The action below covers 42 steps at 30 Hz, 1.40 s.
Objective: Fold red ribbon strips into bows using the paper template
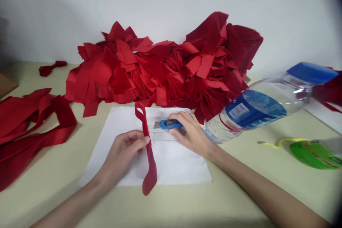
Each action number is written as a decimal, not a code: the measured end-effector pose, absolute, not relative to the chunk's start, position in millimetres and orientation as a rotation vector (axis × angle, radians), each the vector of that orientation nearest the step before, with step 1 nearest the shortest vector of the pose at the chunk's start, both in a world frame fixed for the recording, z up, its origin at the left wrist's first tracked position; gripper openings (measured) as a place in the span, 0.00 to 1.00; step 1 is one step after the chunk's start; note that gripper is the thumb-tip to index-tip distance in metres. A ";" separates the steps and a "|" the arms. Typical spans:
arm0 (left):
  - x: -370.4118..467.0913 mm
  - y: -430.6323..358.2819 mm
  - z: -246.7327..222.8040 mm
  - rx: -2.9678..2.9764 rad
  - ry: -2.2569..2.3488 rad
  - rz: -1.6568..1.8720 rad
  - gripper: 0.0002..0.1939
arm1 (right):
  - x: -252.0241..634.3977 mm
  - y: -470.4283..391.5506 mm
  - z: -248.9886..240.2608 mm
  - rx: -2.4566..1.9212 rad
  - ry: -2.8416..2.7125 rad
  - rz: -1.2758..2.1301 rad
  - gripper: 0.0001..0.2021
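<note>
My left hand [129,145] pinches a folded strip of red ribbon [149,165] near its middle. The strip has a loop at its far end and another at the near end, which reaches past the near edge of the paper. Just right of it, my right hand [191,131] is closed on a blue utility knife [171,124], its blade pointing left toward the ribbon but apart from it. Under both hands lies a sheet of white paper [181,171] with thin ruled lines and small tick marks.
A large heap of red ribbon pieces [160,71] stands against the wall. Long red ribbon [61,124] lies at left, with a small knotted piece [52,67] behind. At right are a clear water bottle [256,108] with a blue cap and a green-labelled container [310,155] beside a yellow strip.
</note>
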<state>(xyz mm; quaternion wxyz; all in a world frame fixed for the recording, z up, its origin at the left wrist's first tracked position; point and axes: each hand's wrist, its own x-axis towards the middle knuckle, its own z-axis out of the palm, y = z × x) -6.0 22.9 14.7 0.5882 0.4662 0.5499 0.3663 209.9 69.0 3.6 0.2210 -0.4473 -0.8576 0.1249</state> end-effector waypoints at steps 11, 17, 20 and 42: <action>-5.6 24.5 19.9 1.146 1.347 0.844 0.12 | 214.9 72.6 5.8 -1.082 -2.533 0.383 0.13; -6.6 24.4 16.7 1.160 1.360 0.850 0.11 | 214.8 72.9 4.3 -0.975 -2.565 0.344 0.16; -4.0 23.3 17.7 1.163 1.373 0.856 0.11 | 215.0 71.8 2.5 -0.955 -2.544 0.325 0.19; -9.8 23.3 20.5 1.104 1.032 0.769 0.09 | 203.3 66.2 4.7 -1.107 -2.176 0.372 0.11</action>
